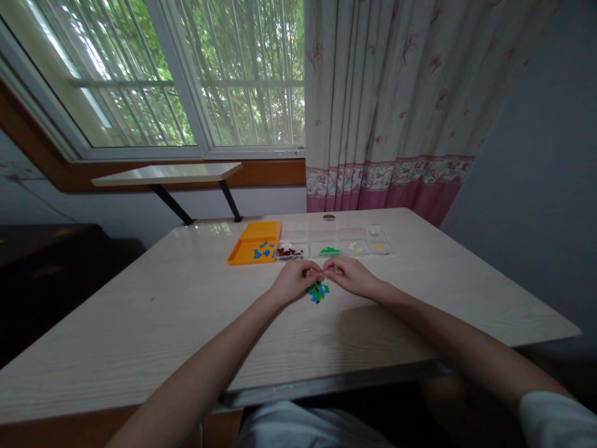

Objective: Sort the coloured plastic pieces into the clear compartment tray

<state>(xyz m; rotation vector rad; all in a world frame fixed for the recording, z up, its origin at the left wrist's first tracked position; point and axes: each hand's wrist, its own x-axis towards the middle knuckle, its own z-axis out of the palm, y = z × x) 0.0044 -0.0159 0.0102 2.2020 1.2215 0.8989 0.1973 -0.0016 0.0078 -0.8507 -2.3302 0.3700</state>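
Observation:
My left hand (295, 280) and my right hand (351, 274) meet at their fingertips over the middle of the pale wooden table (186, 311). Both have their fingers curled in a pinch; what they pinch is too small to make out. Just below the fingertips lies a small heap of green and blue beads (318, 290) on the table. Behind the hands stands a clear compartment box (354, 235) holding dark red, green and yellow beads in separate cells. Its orange lid (249, 244) lies open to the left with blue beads on it.
A small dark round thing (329, 217) lies near the table's far edge. A narrow shelf on black brackets (168, 174) juts out below the window. A curtain (396, 112) hangs at the back right. A dark cabinet (51, 261) stands left.

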